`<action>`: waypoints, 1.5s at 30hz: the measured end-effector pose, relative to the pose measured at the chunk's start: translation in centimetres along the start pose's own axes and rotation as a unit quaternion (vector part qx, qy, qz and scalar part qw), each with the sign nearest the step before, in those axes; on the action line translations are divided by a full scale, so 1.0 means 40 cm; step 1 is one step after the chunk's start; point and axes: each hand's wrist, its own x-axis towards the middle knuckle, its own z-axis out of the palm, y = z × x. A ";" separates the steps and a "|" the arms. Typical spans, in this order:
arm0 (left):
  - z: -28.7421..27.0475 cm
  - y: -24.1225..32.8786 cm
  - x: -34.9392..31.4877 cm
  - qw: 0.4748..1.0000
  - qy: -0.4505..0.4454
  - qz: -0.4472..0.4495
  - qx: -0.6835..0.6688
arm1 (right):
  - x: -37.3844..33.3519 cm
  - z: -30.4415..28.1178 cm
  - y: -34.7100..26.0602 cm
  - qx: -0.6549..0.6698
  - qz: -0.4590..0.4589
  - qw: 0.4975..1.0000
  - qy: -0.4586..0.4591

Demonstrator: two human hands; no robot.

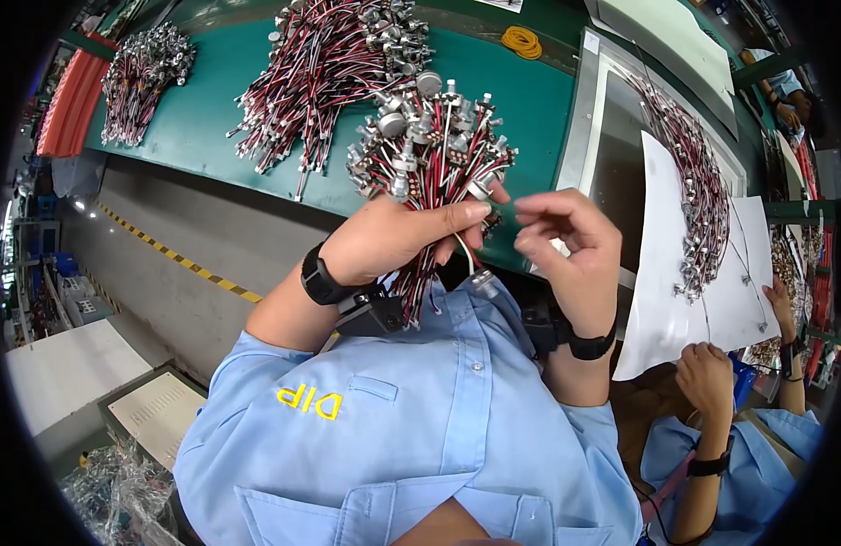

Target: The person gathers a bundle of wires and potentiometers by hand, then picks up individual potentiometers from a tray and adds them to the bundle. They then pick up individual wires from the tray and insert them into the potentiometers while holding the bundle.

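Observation:
My left hand (397,232) is closed round a thick bunch of wired potentiometers (429,150), held upright over the bench's front edge. Their metal shafts and round bodies fan out above my fingers. Red, black and white leads hang out below, ending in small white connectors. One potentiometer (482,282) dangles head down on its leads under my left hand, in front of my shirt. Just right of the bunch is my right hand (573,250), its fingers half curled, thumb and fingertips apart, with nothing visible between them.
A large pile of wired potentiometers (320,77) lies on the green bench (216,105), with a smaller pile (147,77) farther left. Yellow rubber bands (521,42) sit at the back. On the right, a co-worker's hands (705,382) are at a white sheet (652,300) bearing more wired parts.

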 end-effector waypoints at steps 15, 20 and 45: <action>-0.006 -0.015 0.000 0.999 0.028 0.019 0.021 | -0.001 0.018 0.056 0.197 -0.005 0.976 0.098; 0.004 -0.014 -0.004 0.999 0.048 0.016 0.017 | -0.002 0.012 0.071 0.232 -0.004 0.971 0.056; 0.004 -0.012 -0.011 0.998 0.055 0.027 0.027 | 0.002 0.040 0.093 0.165 -0.042 0.984 0.052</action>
